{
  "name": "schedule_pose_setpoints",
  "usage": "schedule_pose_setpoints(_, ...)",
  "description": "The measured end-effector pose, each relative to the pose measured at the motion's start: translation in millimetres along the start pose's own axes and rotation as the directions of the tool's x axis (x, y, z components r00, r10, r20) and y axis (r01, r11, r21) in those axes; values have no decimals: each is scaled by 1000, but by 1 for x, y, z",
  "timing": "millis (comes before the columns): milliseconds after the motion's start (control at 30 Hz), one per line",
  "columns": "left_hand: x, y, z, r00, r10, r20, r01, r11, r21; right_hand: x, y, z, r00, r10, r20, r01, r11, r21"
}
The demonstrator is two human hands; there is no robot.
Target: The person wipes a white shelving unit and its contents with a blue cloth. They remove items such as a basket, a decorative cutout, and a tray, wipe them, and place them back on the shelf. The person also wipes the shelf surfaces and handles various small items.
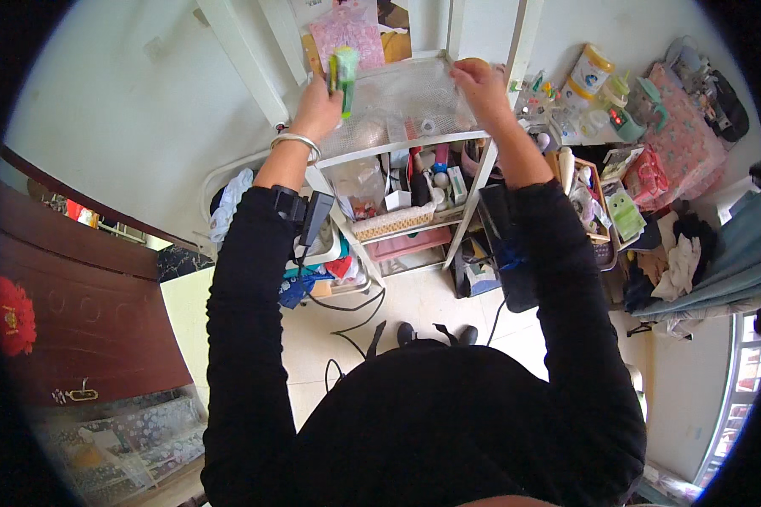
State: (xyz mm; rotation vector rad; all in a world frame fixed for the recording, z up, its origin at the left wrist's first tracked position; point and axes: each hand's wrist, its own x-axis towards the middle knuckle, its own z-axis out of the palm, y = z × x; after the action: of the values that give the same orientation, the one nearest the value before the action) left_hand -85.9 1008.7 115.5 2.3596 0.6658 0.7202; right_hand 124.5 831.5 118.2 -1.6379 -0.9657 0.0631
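My left hand (pixel 317 110), with a bangle at its wrist, is closed around a small green and white package (pixel 344 80), blurred so that its exact kind does not show. It is held above the left part of a white wire-mesh shelf (pixel 389 93). Over the shelf's right side, beside a white upright of the rack, my right hand (pixel 484 91) has its fingers curled together. Whatever its fingertips may hold is too small to make out. Behind the shelf, near the green package, lies a pink patterned bag (pixel 347 35).
Below the mesh, a lower shelf carries a woven basket (pixel 393 224) and several bottles and boxes. At right, a side table holds a white tub with a yellow lid (pixel 590 69) and a pink cloth (pixel 672 135). Black cables (pixel 355 325) run across the floor by my feet.
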Motion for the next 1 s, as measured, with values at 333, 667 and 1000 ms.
schedule_pose_setpoints(333, -2, -41, 82, 998, 56, -40, -66, 943, -326, -37, -28, 86, 926, -92, 365, 64, 994, 87)
schedule_pose_setpoints(667, -66, 92, 59, 970, 228, 83, -181, 908, -379, -124, -40, 5, 971, -168, 172, 97, 928, 360)
schedule_pose_setpoints(1000, -124, 196, 165, 668, 173, 724, 460, 668, -585, -172, 39, -176, 903, 430, -1, -261, 550, 793)
